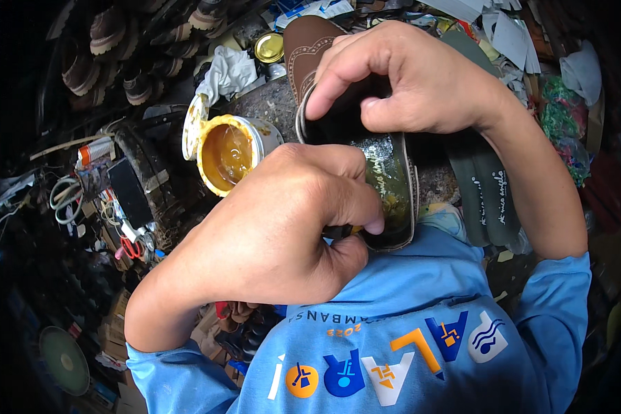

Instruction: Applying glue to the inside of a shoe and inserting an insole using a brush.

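Observation:
A brown leather shoe upper with a dark sole [386,172] lies bottom-up in front of my chest. My right hand [407,76] grips its far part, fingers curled over the edge. My left hand [290,221] is closed around a small tool with a dark handle [338,232], pressed against the shiny, glue-smeared sole surface. An open tin of amber glue [231,153] stands just left of the shoe, its lid [194,125] tipped up beside it.
Dark insoles [486,186] lie at the right of the shoe. A white rag [229,71] and a small yellow tin [269,47] sit behind the glue tin. Scissors [65,200], a phone [130,193] and small tools clutter the left; shoes [110,31] are stacked at upper left.

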The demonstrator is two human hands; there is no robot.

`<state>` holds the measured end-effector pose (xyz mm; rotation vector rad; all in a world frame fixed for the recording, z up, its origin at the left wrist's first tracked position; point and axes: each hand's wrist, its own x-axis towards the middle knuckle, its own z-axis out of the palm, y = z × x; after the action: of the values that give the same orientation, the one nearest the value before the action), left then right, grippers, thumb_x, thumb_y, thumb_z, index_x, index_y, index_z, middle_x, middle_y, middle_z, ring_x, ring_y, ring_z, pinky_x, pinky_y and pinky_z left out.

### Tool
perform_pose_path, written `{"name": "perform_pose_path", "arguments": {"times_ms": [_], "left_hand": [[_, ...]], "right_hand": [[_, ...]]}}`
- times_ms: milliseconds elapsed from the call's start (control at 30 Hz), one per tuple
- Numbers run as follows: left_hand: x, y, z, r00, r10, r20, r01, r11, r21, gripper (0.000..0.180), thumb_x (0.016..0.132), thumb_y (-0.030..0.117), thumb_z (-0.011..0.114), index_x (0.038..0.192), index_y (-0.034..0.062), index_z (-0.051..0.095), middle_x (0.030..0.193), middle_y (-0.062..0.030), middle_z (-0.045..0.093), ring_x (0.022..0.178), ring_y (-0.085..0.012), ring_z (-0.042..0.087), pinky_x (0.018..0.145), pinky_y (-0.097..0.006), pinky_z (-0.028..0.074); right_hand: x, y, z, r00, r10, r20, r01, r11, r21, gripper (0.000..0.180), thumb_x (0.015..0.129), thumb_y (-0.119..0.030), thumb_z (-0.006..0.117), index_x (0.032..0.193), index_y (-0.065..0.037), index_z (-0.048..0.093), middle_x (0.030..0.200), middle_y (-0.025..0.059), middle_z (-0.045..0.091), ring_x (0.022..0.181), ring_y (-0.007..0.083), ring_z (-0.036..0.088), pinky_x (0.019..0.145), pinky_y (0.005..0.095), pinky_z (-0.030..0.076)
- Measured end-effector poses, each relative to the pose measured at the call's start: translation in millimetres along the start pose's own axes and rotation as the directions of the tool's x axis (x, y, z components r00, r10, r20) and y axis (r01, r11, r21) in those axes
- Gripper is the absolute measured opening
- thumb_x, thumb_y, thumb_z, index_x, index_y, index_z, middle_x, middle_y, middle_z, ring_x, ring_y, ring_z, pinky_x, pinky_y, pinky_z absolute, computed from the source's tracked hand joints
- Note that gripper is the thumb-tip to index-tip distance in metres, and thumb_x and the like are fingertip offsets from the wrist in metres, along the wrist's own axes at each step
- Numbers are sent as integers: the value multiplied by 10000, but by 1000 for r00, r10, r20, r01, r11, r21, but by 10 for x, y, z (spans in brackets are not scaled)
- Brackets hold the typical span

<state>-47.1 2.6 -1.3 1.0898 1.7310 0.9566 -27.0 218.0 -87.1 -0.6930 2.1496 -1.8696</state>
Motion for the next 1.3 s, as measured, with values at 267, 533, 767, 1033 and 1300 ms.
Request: {"name": "perform_pose_path", "arguments": {"times_ms": [267, 533, 767, 1033, 1300], "left_hand": [[103, 167, -99, 999, 1, 49, -14, 964, 266, 274, 590, -93, 639, 817, 19, 746, 772, -82, 571, 675, -252, 603, 597, -344, 484], [114, 122, -26, 993, 109, -49, -64, 827, 559, 310, 595, -90, 663, 876, 14, 742, 847, -115, 575, 720, -278, 627, 601, -377, 513], [-254, 209, 336, 987, 134, -94, -96, 940, 326, 311, 565, -43, 706, 866, 26, 742, 847, -113, 539, 701, -266, 600, 543, -357, 467], [-297, 51, 555, 936, 166, -309, -13, 896, 444, 302, 569, -33, 723, 862, 42, 712, 854, -113, 516, 708, -279, 583, 576, -374, 481], [-213, -9, 558, 922, 203, -331, -42, 900, 434, 276, 586, -14, 740, 857, 30, 713, 862, -117, 512, 725, -281, 592, 593, -379, 499]], "right_hand": [[5, 44, 22, 999, -41, -9, 41, 999, -12, 407, 682, 18, 604, 1059, 4, 757, 997, 118, 742, 963, 215, 696, 898, 316, 535], [9, 12, -4, 999, 15, 41, -16, 1000, 24, 409, 685, 34, 588, 1060, 15, 752, 995, 116, 731, 945, 225, 688, 901, 324, 533], [-2, 56, -16, 999, -31, 15, 31, 1000, -4, 430, 686, 5, 596, 1083, -7, 760, 1037, 123, 744, 997, 223, 692, 936, 332, 528], [18, -17, -25, 999, 17, 50, -15, 999, -39, 444, 695, 11, 584, 1101, -22, 761, 1055, 111, 753, 1030, 219, 696, 979, 326, 519], [2, -64, -38, 997, 57, 48, -54, 997, -63, 443, 695, 9, 580, 1097, -24, 763, 1066, 111, 740, 1039, 225, 687, 990, 334, 517]]}}
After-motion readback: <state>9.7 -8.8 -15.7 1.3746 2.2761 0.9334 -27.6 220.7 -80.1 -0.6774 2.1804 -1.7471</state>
